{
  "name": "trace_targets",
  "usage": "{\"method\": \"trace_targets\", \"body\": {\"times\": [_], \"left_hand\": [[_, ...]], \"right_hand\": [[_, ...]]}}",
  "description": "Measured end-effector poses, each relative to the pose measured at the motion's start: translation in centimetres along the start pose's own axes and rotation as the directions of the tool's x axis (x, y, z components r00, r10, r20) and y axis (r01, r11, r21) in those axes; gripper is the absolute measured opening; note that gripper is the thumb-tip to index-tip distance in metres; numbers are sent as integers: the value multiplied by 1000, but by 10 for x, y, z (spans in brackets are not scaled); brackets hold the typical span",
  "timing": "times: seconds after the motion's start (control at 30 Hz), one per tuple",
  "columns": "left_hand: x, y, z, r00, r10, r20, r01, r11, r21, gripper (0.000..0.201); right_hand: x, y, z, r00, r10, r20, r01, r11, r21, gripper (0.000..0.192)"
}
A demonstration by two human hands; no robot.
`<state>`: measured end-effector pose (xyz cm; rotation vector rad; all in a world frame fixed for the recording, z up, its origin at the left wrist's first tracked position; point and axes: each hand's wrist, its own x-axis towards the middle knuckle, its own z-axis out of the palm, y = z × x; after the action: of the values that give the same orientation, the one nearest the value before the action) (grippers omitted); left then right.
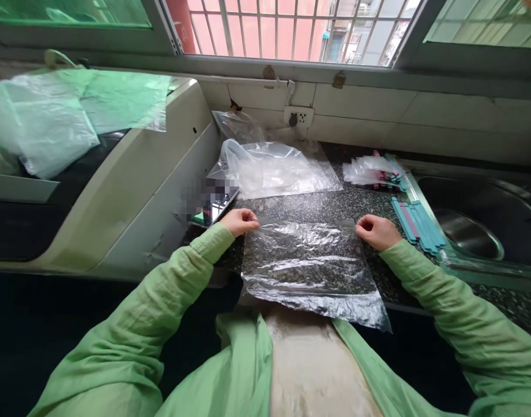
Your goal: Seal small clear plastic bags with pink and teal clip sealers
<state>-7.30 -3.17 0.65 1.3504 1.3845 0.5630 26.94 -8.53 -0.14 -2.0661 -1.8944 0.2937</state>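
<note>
A clear plastic bag (308,266) lies flat on the dark speckled counter (356,202), its near end hanging over the front edge. My left hand (240,221) pinches the bag's far left corner with curled fingers. My right hand (377,231) pinches the far right corner the same way. Both arms wear green sleeves.
A pile of clear bags (269,168) lies behind. Teal and pink strips (415,225) rest beside a steel sink (473,231) at right, more strips and small bags (373,172) farther back. A phone (213,205) leans on a white appliance (130,185) at left; green bags (52,116) lie on top.
</note>
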Motion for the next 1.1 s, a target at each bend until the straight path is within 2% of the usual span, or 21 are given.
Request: {"method": "trace_targets", "body": {"times": [0.17, 0.3, 0.53, 0.7, 0.83, 1.0, 1.1], "left_hand": [[-1, 3, 3, 999, 17, 29, -17, 1000, 19, 18], [-9, 15, 12, 995, 47, 84, -45, 999, -28, 20], [-31, 38, 29, 982, 114, 148, -103, 992, -78, 17], [-31, 44, 43, 969, 164, 184, -146, 984, -105, 16], [-28, 46, 51, 970, 151, 192, -126, 983, -136, 16], [-23, 39, 53, 982, 107, 157, -93, 991, -96, 14], [-20, 31, 52, 987, 83, 136, -75, 995, -64, 13]], "right_hand": [[-7, -22, -11, 998, -53, -25, 57, 978, 199, 15], [-18, -49, -26, 988, -150, -44, 156, 932, 326, 17], [-29, -80, -36, 959, -281, -32, 268, 866, 422, 16], [-31, -96, -27, 946, -313, -86, 315, 818, 481, 15], [-35, -106, -8, 916, -371, -152, 399, 804, 441, 12], [-37, -112, 20, 922, -364, -133, 382, 795, 472, 10], [-33, -113, 24, 908, -404, -108, 403, 776, 486, 10]]}}
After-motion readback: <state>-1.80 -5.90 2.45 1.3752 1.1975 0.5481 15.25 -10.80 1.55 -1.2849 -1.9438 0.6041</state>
